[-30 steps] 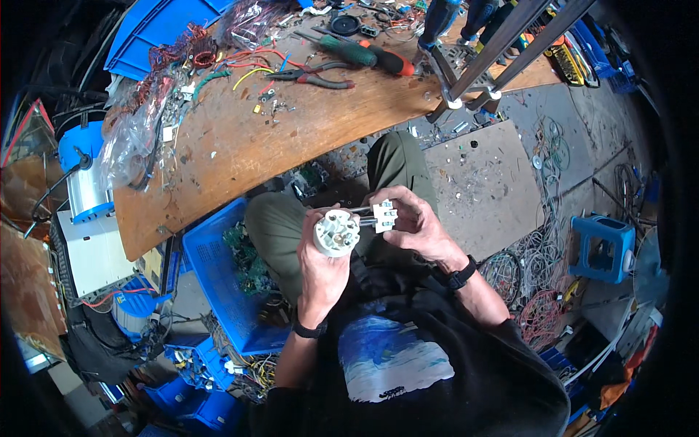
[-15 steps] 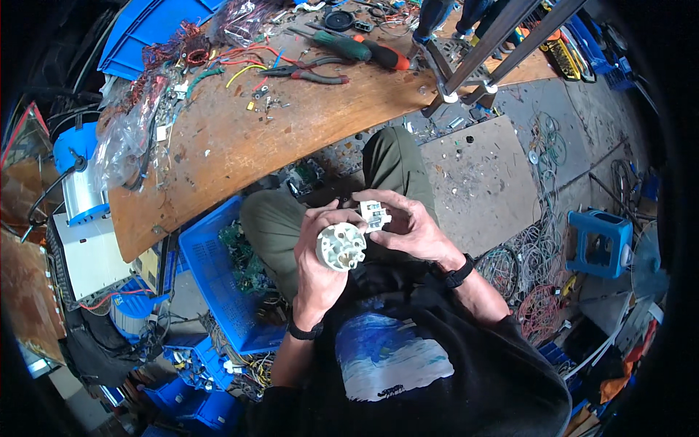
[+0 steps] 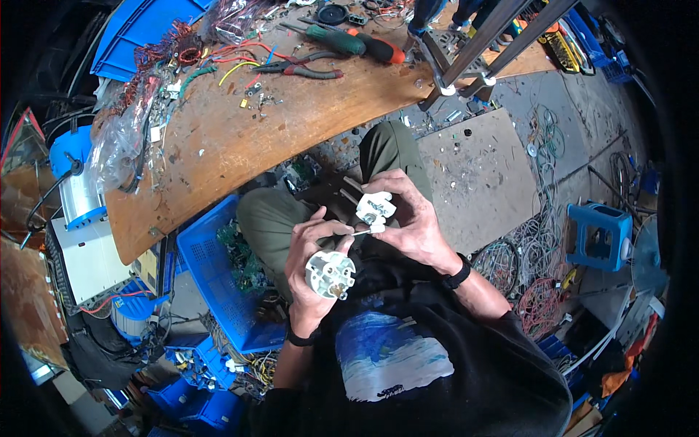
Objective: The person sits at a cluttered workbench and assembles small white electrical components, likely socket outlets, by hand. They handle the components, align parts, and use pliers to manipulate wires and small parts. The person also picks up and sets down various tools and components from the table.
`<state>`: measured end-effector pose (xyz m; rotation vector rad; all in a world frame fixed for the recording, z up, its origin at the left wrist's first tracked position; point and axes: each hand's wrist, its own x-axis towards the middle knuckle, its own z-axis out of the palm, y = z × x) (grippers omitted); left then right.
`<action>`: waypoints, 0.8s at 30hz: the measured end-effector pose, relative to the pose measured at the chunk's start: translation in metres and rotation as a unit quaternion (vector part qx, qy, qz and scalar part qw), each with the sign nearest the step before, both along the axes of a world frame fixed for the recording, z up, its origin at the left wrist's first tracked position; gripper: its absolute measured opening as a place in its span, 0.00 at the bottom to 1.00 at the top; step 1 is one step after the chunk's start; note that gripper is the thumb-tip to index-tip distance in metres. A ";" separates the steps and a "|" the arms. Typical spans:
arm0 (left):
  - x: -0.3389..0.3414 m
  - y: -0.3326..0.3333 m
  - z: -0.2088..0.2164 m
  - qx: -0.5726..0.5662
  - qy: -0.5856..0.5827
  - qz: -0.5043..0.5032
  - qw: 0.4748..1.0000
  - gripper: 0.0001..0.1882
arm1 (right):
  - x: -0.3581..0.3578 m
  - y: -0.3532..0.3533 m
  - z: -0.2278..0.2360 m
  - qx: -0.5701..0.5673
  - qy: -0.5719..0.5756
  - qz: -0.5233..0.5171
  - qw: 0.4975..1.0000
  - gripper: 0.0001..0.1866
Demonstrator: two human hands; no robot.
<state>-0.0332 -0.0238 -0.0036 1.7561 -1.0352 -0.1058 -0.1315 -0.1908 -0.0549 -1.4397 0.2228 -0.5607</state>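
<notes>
A round white plastic housing (image 3: 332,274) with holes and posts inside rests in the palm of my left hand (image 3: 304,256), whose fingers are closed around it. Opposite it, my right hand (image 3: 413,222) pinches a smaller white plug insert (image 3: 375,208) between thumb and fingers. Two metal prongs (image 3: 351,191) stick out from the insert toward the upper left. The tips of my left thumb and forefinger reach the lower end of the insert; whether they grip a small part there I cannot tell. Both hands are above my lap.
A wooden bench (image 3: 240,175) spans the far left, bearing pliers (image 3: 298,68), a green-handled screwdriver (image 3: 336,39) and wire scraps. Beside my left leg stands a blue crate (image 3: 207,269) of circuit boards. A blue stool (image 3: 598,234) and tangled cables (image 3: 510,240) lie right.
The insert has turned in my right hand, so its prongs now show. My left hand with the round housing has moved slightly down and left, its fingertips reaching toward the insert.
</notes>
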 end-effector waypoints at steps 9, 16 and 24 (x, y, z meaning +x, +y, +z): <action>-0.007 0.011 -0.016 -0.051 0.068 -0.045 0.995 0.12 | 0.008 0.007 -0.010 -0.038 -0.054 -0.102 0.993 0.31; -0.014 0.006 -0.020 -0.093 0.193 0.049 0.976 0.06 | 0.000 0.002 -0.008 0.034 -0.014 0.048 0.998 0.31; -0.008 0.013 -0.026 -0.114 0.245 0.069 0.960 0.12 | -0.002 -0.003 0.008 0.021 0.071 0.050 0.996 0.34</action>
